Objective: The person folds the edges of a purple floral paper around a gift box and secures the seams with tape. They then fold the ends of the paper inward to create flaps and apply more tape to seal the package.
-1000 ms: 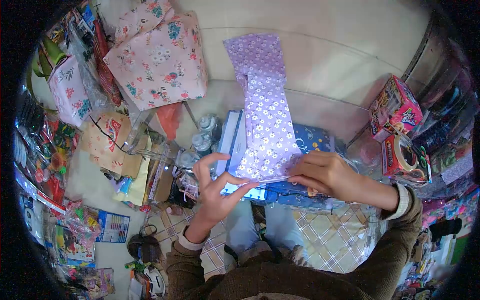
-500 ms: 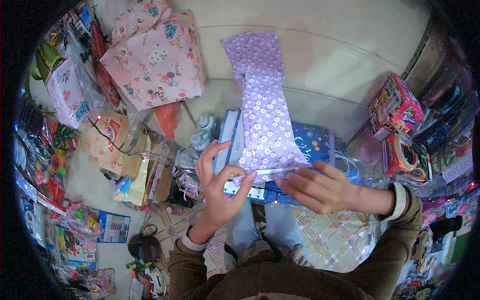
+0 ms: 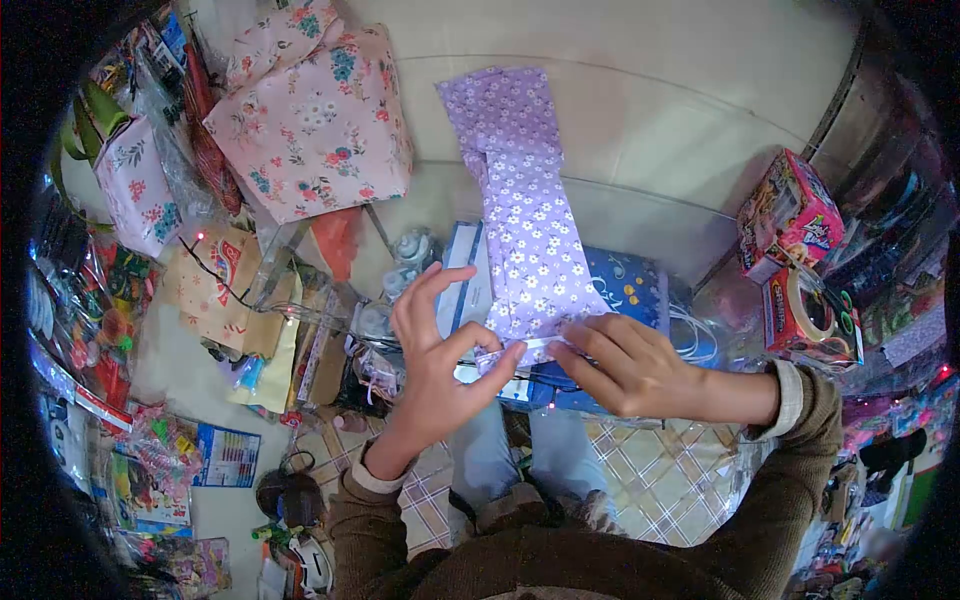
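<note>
The purple floral wrapping paper lies lengthwise over the blue box, which rests on the glass counter. At the paper's near edge, the left hand has its grip pinched shut on the folded edge between thumb and forefinger. The right hand, just beside it, presses the same fold with fingers together. To crease well, keep the edge taut and run the fingers outward evenly.

There is one camera, worn on the person's head. It looks forward and down, from close above the two hands and the lap. Its round, wide picture bends and goes dark at the edges.
</note>
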The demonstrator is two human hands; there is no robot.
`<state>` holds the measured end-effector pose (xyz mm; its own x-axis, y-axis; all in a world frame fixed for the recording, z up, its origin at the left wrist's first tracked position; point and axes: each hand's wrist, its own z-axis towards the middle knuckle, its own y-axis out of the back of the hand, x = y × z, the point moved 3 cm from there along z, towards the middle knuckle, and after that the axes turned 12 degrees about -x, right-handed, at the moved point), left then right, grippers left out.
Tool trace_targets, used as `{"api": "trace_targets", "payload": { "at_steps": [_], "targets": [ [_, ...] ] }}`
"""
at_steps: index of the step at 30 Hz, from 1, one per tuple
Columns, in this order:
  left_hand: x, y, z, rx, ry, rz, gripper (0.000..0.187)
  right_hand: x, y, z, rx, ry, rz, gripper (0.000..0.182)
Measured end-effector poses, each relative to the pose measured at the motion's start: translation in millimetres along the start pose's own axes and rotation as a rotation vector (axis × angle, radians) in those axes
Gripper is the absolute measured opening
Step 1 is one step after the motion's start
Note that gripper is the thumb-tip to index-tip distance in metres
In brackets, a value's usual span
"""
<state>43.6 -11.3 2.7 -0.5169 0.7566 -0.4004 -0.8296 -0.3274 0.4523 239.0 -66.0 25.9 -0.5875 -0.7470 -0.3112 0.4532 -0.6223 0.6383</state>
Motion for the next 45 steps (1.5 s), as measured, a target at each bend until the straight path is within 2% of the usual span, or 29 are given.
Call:
{"api": "trace_targets", "payload": {
  "at_steps": [6,9,12,15,21,27,36,39,45],
  "targets": [
    [5,0,-1,-0.057,-0.038,0.026,0.030,-2,-8,-12,-0.001,0.021,0.016,0.044],
    [6,5,-3,-0.174,-0.057,-0.016,0.032,-3,-7,-11,-0.006,0.027,0.028,0.044],
    [6,7,-8,-0.138,-0.454,0.028,0.031,-6,-9,-13,0.017,0.020,0.053,0.041],
    [9,5,-15,-0.037,-0.595,0.160,0.036,-8,-9,-13,0.043,-0.029,0.115,0.041],
    [14,5,-18,-0.066,-0.718,0.266,0.039,-13,-12,-12,0.004,-0.100,0.186,0.042],
    [17,6,-16,-0.142,-0.818,0.296,0.038,-10,-11,-11,0.007,-0.015,0.073,0.043],
    [17,10,-14,-0.108,-0.897,0.316,0.031,-9,-11,-9,0.015,0.066,0.048,0.039],
    [21,7,-13,-0.161,-0.894,0.284,0.030,-11,-11,-7,-0.022,0.083,0.029,0.035],
    [22,12,-12,-0.134,-0.868,0.331,0.031,-12,-13,-8,-0.020,0.076,0.029,0.035]
  ]
}}
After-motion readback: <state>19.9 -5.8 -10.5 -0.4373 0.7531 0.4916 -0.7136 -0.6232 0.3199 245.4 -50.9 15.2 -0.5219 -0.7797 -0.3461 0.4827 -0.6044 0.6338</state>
